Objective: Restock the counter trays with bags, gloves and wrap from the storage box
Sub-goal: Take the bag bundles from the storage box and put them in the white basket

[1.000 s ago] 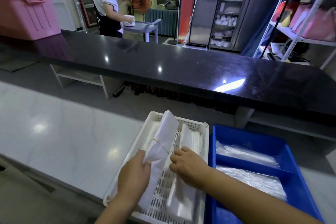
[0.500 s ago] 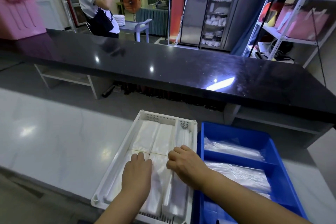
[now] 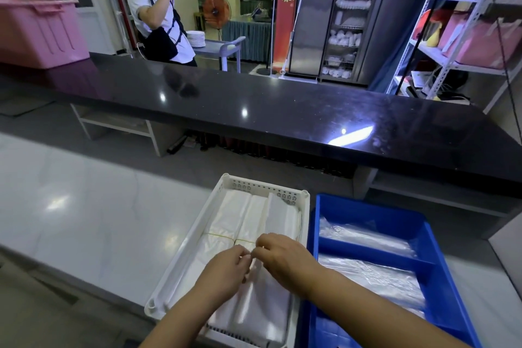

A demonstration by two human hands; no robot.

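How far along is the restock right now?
Done: white tray holds three bag bundles; blue tray holds clear plastic packs. In hand: left hand and right hand pinch at the middle bundle's band. Left: gloves aren't identifiable.

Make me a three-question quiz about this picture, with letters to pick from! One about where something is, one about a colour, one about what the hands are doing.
1. Where is the pink storage box?
A. far left on the black counter
B. inside the blue tray
C. on the floor

2. What colour is the tray holding the clear plastic wrap?
A. white
B. blue
C. red

3. The left hand and right hand are
A. far apart
B. pressed flat
C. fingertips together over the white tray

Answers: A, it sits on the dark countertop; B, its walls are blue; C, fingertips meet above the bundled bags.
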